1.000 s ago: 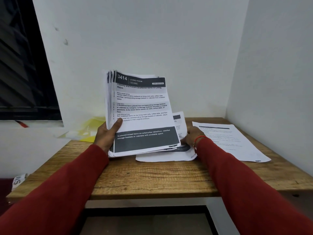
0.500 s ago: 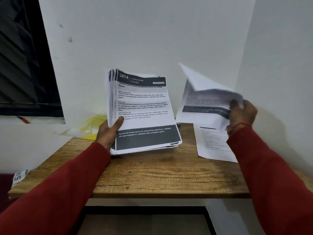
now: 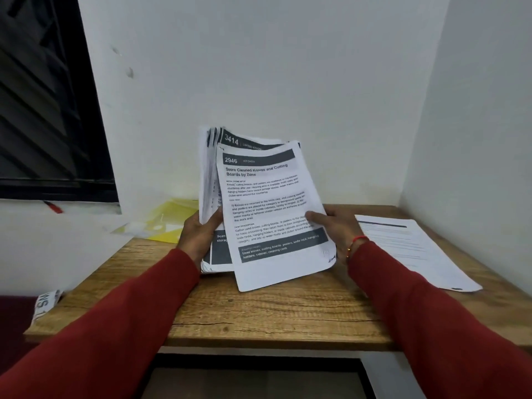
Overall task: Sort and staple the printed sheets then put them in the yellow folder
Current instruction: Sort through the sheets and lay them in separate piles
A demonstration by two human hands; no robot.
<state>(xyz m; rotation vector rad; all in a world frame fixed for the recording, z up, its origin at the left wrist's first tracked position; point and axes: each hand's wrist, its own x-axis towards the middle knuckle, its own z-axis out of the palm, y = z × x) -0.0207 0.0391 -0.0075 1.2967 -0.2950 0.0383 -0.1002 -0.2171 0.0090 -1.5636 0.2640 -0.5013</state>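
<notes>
1. Head view: a wooden table [image 3: 273, 318] sits in a corner, with a white wall along its back edge and another white wall along its right edge.
2. The front edge is open. The front half of the table is bare wood, from the left corner to the right corner.
3. The left hand [image 3: 198, 234] holds a thick stack of printed sheets [image 3: 214, 174] near the middle of the back edge. The thumb lies on the front of the stack and the fingers curl behind it.
4. The stack stands almost upright. Its long side runs up and down, and its bottom edge is just above or on the wood; I cannot tell which.
5. The right hand [image 3: 335, 226] pinches a front sheet [image 3: 273, 214] marked 2946, thumb on top at its right edge.
6. This front sheet lies over the stack and tilts a little. Its top points up toward the back wall and its bottom corner hangs down toward the front edge.
7. A flat pile of sheets [image 3: 411, 249] lies by the right edge, its long side running from back to front.
8. The yellow folder [image 3: 169, 223] lies at the back left corner, partly off the table and partly hidden by the stack.
9. A dark window [image 3: 49, 110] is on the left.
</notes>
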